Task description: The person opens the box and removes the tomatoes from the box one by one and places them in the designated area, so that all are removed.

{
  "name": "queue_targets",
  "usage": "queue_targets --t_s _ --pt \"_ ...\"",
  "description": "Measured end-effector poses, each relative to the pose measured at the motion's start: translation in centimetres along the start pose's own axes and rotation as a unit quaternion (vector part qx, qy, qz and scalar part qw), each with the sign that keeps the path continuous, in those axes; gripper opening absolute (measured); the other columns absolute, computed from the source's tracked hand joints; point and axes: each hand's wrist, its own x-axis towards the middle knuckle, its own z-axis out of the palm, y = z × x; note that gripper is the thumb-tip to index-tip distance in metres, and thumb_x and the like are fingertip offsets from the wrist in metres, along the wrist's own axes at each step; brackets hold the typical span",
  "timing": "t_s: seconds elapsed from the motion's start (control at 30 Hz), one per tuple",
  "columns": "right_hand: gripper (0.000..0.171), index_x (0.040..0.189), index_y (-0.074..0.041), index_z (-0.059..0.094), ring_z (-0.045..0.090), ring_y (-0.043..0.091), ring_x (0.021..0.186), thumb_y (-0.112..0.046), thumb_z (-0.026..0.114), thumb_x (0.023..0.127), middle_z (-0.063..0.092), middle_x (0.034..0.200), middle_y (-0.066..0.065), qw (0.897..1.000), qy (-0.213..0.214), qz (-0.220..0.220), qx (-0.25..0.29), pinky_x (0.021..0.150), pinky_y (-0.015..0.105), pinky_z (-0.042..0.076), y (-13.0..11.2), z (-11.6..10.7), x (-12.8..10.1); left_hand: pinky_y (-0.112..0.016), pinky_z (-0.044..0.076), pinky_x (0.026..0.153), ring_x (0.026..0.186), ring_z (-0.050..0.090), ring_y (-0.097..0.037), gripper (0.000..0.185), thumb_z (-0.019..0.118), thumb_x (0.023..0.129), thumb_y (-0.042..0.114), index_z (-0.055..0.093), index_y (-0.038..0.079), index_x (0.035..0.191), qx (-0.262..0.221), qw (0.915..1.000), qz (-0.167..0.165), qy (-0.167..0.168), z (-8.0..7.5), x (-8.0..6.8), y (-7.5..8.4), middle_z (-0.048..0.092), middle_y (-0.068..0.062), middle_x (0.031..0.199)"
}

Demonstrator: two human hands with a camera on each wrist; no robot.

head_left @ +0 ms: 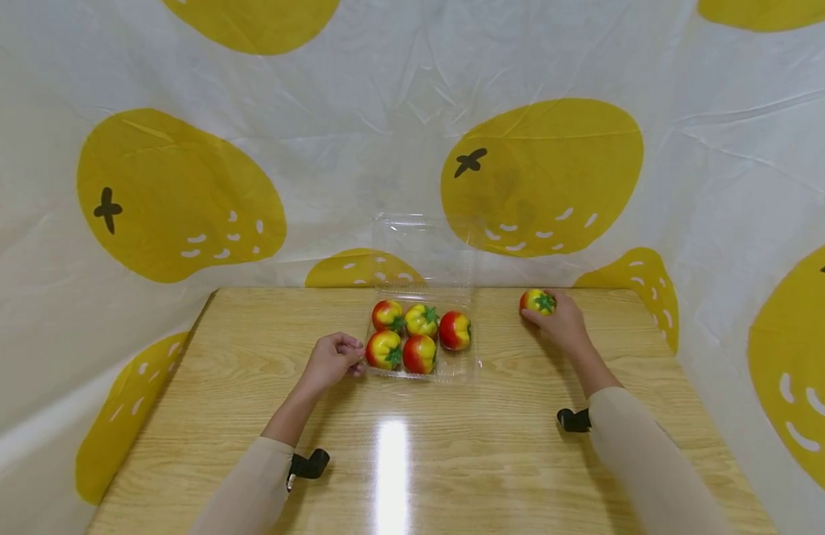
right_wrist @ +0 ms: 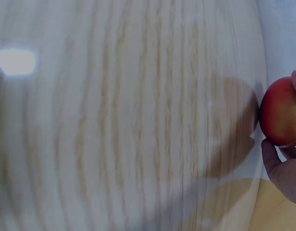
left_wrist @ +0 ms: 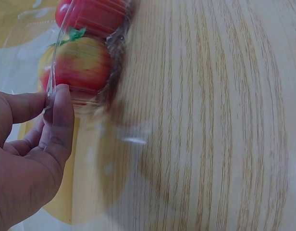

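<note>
Near the table's far edge, my right hand [head_left: 563, 321] grips a red-and-yellow toy bell pepper [head_left: 536, 302] with a green leafy top. The right wrist view shows the pepper [right_wrist: 278, 113] at its right edge, the fingers [right_wrist: 277, 161] at its side. My left hand [head_left: 332, 361] pinches the left rim of a clear plastic box [head_left: 458, 367] between thumb and fingers, plain in the left wrist view. Several similar peppers [head_left: 420, 354] sit in the box in two rows. Its front right corner holds none. The clear lid [head_left: 422, 249] stands raised behind the box.
The wooden table [head_left: 479, 453] reaches back to a white cloth [head_left: 359, 148] with large yellow fruit prints, which also hangs at both sides. A black wrist device [head_left: 310, 465] is on the left arm, another black wrist device [head_left: 573, 420] on the right.
</note>
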Motion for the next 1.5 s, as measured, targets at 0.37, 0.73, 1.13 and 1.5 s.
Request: queue_targets --t_s 0.37,0.73,1.13,1.5 --pt "0.07 0.143 0.009 0.048 0.052 0.047 0.121 -0.028 0.078 0.092 0.055 0.134 0.034 0.999 0.034 -0.017 0.004 0.108 0.061 0.045 -0.7 1.2 1.3 -0.026 0.063 0.059 0.066 0.069 -0.016 0.013 0.065 0.099 -0.003 0.061 -0.011 0.108 0.003 0.9999 0.011 -0.003 -0.1 0.1 0.2 0.063 -0.013 0.084" --pt "0.078 0.152 0.009 0.034 0.051 0.05 0.126 -0.02 0.076 0.092 0.049 0.14 0.037 0.999 -0.026 -0.02 0.02 0.111 0.063 0.044 -1.1 1.4 1.2 -0.026 0.062 0.058 0.065 0.068 -0.016 0.012 0.065 0.098 -0.004 0.061 -0.011 0.107 0.003 1.0 0.007 0.002 0.0 0.2 0.2 0.063 -0.014 0.083" --pt "0.082 0.154 0.008 0.028 0.045 0.05 0.134 -0.02 0.076 0.095 0.041 0.149 0.036 0.998 -0.045 -0.026 0.021 0.117 0.065 0.037 -0.5 1.8 1.1 -0.028 0.064 0.061 0.066 0.069 -0.017 0.012 0.066 0.098 -0.004 0.062 -0.01 0.107 0.001 1.0 0.004 0.002 -0.1 0.0 -0.1 0.064 -0.014 0.083" --pt "0.084 0.158 0.006 0.021 0.041 0.051 0.138 -0.02 0.073 0.097 0.036 0.154 0.035 0.998 -0.063 -0.02 0.017 0.119 0.065 0.035 -0.4 1.6 1.0 -0.028 0.064 0.062 0.066 0.069 -0.017 0.012 0.066 0.098 -0.004 0.062 -0.01 0.107 -0.002 1.0 0.001 -0.001 -0.1 0.1 -0.1 0.064 -0.013 0.085"
